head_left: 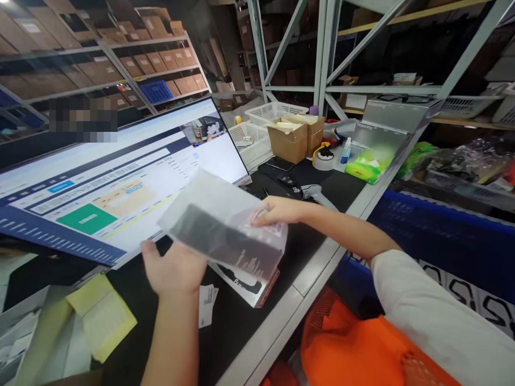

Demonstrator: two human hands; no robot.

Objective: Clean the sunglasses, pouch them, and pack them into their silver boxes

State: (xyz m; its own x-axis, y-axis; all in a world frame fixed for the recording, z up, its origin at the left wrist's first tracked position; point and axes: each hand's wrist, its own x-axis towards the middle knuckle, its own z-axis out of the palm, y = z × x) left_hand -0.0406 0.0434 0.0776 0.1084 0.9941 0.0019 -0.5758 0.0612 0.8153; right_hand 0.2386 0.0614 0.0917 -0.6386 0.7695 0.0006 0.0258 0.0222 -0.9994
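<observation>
My right hand (pixel 276 210) pinches the right end of a frosted plastic bag (pixel 213 193), thumb on top. Through the film shows a dark box (pixel 217 236) with small pale print. At the bag's lower left is my left hand (pixel 175 268), palm up and thumb spread; its fingers are partly hidden by the bag, and I cannot tell if they touch it. Below the bag, a white box (pixel 245 284) with a black picture and a reddish side lies on the black mat (pixel 289 268). White paper slips (pixel 207 305) lie beside my left wrist.
A large monitor (pixel 140 187) stands at the left. Yellow notes (pixel 104 316) rest by a bin at the lower left. Behind are a barcode scanner (pixel 287 185), a phone (pixel 280 163), cardboard boxes (pixel 288 140), a tape roll (pixel 323 158) and a spray bottle (pixel 346 151). A blue crate (pixel 442 230) stands right.
</observation>
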